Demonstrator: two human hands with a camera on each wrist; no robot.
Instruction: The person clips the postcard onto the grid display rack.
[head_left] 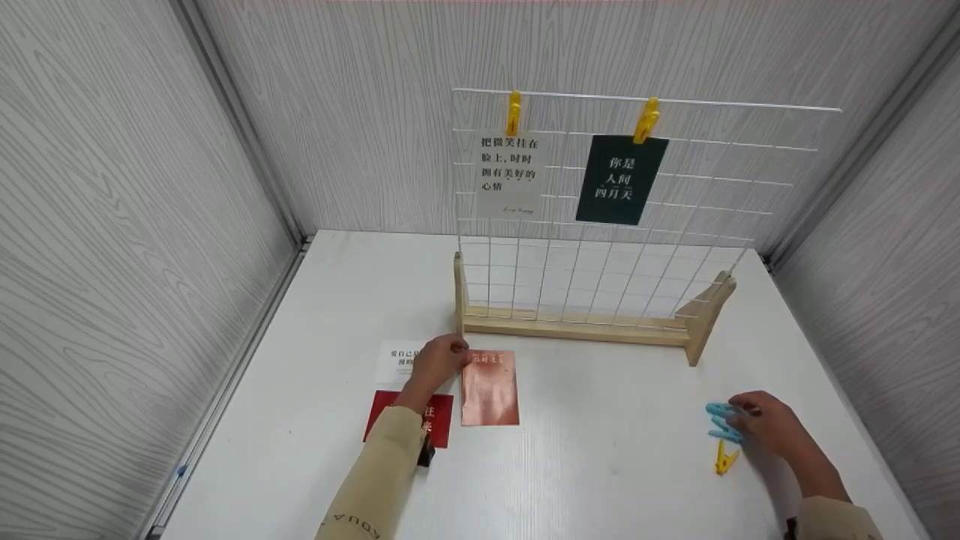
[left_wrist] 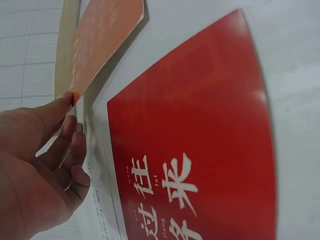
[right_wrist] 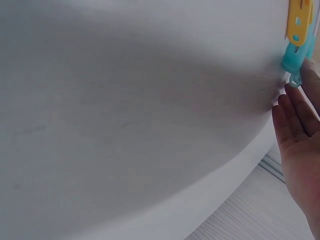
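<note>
My left hand pinches the upper left corner of a copper-orange card between thumb and fingertips; in the left wrist view that card slants up off the table. Under the left forearm lies a red card with white characters, and a white printed card lies behind it, partly covered by the hand. Over at the right, my right hand has thumb and fingertips on the end of a light-blue clothespin. A second blue clothespin and a yellow clothespin lie close by.
A white wire grid stands in a wooden base at the back. Yellow clothespins hold a white card and a dark green card on it. Grey panels enclose the white table.
</note>
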